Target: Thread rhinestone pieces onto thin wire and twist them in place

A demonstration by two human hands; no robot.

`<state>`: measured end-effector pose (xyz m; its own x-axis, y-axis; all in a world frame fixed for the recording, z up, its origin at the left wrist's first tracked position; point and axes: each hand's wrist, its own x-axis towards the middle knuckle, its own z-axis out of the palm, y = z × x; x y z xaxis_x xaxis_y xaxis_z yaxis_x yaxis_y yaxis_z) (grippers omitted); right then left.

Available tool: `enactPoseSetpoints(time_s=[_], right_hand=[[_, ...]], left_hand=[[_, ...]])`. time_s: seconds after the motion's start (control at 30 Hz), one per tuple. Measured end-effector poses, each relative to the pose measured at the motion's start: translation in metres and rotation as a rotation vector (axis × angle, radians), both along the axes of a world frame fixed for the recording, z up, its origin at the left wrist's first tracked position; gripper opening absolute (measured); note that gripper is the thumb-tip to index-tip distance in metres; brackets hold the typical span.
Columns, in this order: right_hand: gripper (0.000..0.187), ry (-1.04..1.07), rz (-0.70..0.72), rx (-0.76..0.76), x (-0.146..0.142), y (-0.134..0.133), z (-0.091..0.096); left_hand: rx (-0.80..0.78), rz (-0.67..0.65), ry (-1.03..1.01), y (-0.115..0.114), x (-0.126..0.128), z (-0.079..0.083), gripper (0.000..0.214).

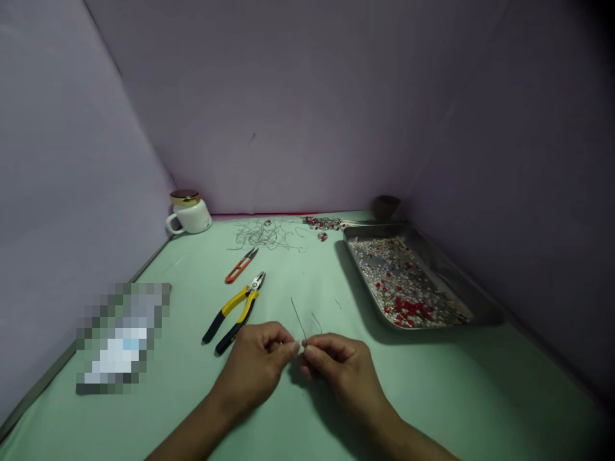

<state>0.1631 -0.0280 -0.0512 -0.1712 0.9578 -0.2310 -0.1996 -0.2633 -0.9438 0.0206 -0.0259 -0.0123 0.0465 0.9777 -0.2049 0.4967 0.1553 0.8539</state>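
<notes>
My left hand (259, 365) and my right hand (339, 368) meet fingertip to fingertip low in the middle of the green table (432, 397). Both pinch a thin piece of wire (298, 319) whose ends stick up and away from the fingers. Whether a bead sits between the fingertips cannot be made out. Yellow-handled pliers (235, 312) lie just left of my left hand. Orange thread snips (240, 266) lie farther back.
A metal tray (461, 282) of silver and red beads stands at the right. A tangle of cut wire (264, 235) and loose red beads (323, 223) lie at the back. A white lidded mug (189, 213) and a dark cup (385, 206) stand by the purple walls.
</notes>
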Motion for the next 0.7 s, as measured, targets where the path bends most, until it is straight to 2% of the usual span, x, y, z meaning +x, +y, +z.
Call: enactPoseSetpoints(time_s=[0.07, 0.13, 0.2, 0.27, 0.3, 0.4, 0.57, 0.7], right_hand=[[0.016, 0.039, -0.005, -0.017, -0.001, 0.002, -0.002], [0.022, 0.132, -0.040, -0.089, -0.001, 0.005, -0.004], [0.032, 0.208, -0.103, -0.176, -0.002, 0.008, -0.004], [0.039, 0.247, -0.145, -0.231, -0.002, 0.010, -0.004], [0.042, 0.259, -0.149, -0.235, -0.002, 0.011, -0.003], [0.045, 0.290, -0.113, -0.201, -0.004, 0.010, -0.002], [0.036, 0.294, -0.064, -0.142, -0.008, 0.004, -0.003], [0.034, 0.216, -0.047, -0.145, -0.010, 0.002, -0.001]], left_hand=[[0.074, 0.025, 0.124, 0.000, -0.003, 0.001, 0.018], [0.233, 0.084, 0.176, -0.002, -0.006, 0.000, 0.017], [0.463, 0.174, 0.174, -0.006, -0.006, -0.003, 0.020], [0.570, 0.191, 0.133, -0.010, -0.004, -0.005, 0.007], [0.537, 0.160, 0.099, -0.012, -0.002, -0.007, 0.016], [0.240, 0.051, -0.071, -0.012, 0.008, -0.013, 0.029], [-0.100, 0.161, -0.462, -0.010, 0.018, -0.020, 0.029], [-0.182, 0.192, -0.653, -0.012, 0.017, -0.020, 0.027]])
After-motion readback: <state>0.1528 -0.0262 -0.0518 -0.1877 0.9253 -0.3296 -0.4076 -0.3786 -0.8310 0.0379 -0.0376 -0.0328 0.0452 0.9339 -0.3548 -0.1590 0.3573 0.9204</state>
